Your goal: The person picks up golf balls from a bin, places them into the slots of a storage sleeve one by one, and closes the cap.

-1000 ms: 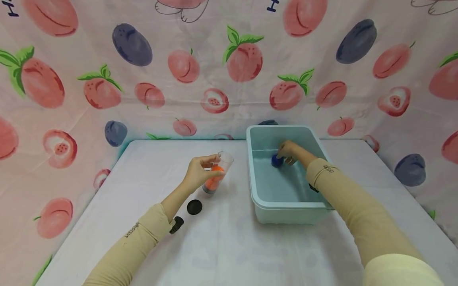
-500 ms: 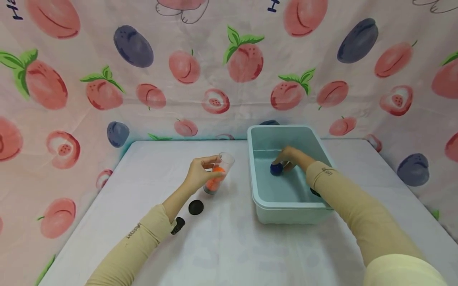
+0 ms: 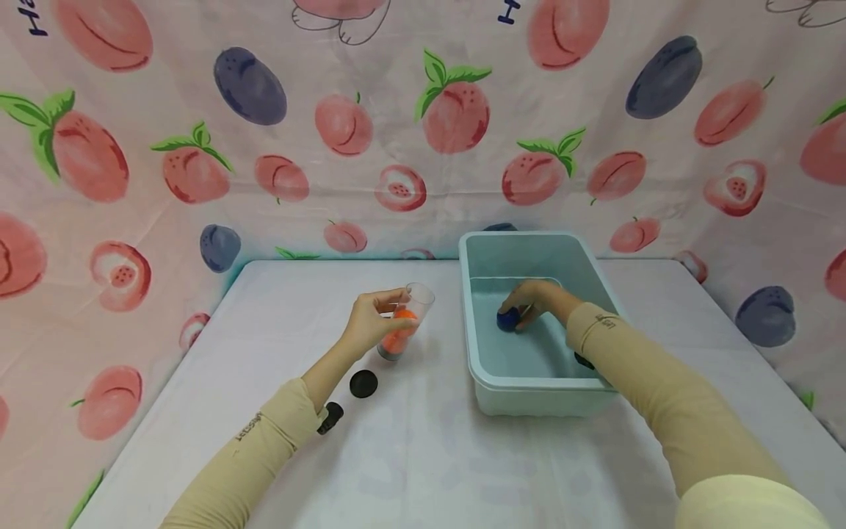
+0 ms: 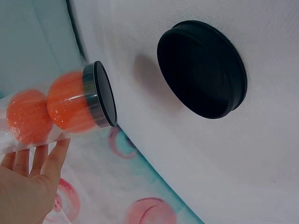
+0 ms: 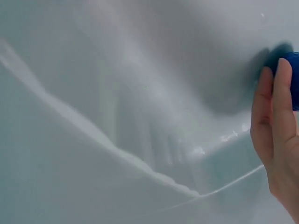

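My left hand point(image 3: 370, 322) grips a clear plastic tube point(image 3: 421, 295) that leans to the right, its open mouth up and its dark base near the table. Two orange balls point(image 4: 72, 102) sit inside it, one above the other, as the left wrist view shows. On the table below lies a round black lid point(image 3: 363, 383), hollow side up. Inside the light blue bin point(image 3: 471, 345), my right hand point(image 3: 537, 300) pinches a dark blue ball point(image 3: 507, 319) low over the floor. Only part of that ball shows at the right edge of the right wrist view.
The bin stands right of the tube on a white-covered table point(image 3: 423, 455), with walls rising around my right hand. Behind the table hangs a fruit-print cloth point(image 3: 456, 184). A small black device point(image 3: 330, 417) is at my left cuff.
My right hand and the blue ball have moved toward me and slightly left within the bin. My left hand still holds the tube in nearly the same place.
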`<state>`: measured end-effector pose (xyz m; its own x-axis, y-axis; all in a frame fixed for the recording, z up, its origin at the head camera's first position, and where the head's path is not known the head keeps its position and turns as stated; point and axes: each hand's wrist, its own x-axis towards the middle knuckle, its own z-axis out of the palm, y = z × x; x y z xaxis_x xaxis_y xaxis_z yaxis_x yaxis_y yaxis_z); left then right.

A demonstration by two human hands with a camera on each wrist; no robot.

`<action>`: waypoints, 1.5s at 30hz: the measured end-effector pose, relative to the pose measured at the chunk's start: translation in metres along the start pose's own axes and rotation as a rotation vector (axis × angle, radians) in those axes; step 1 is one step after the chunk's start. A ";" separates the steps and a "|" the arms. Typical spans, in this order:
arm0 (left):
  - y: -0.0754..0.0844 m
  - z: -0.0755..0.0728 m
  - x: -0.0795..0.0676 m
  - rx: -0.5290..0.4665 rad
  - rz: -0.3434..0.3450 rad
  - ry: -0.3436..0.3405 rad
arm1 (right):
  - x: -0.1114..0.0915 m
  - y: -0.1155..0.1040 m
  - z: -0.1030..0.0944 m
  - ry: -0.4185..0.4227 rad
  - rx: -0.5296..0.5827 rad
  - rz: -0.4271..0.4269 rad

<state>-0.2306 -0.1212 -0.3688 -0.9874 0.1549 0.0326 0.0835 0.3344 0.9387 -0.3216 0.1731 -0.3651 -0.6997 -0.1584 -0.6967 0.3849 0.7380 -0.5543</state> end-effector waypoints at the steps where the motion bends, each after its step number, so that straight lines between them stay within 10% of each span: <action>1: 0.000 0.000 0.000 0.002 0.002 0.000 | -0.001 0.000 0.000 0.003 0.007 -0.008; 45: 0.001 0.003 -0.003 -0.002 0.008 0.008 | -0.051 -0.020 -0.026 0.027 0.155 -0.313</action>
<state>-0.2270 -0.1187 -0.3695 -0.9877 0.1504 0.0428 0.0911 0.3310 0.9392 -0.3095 0.1837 -0.3066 -0.8129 -0.3422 -0.4712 0.2351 0.5475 -0.8031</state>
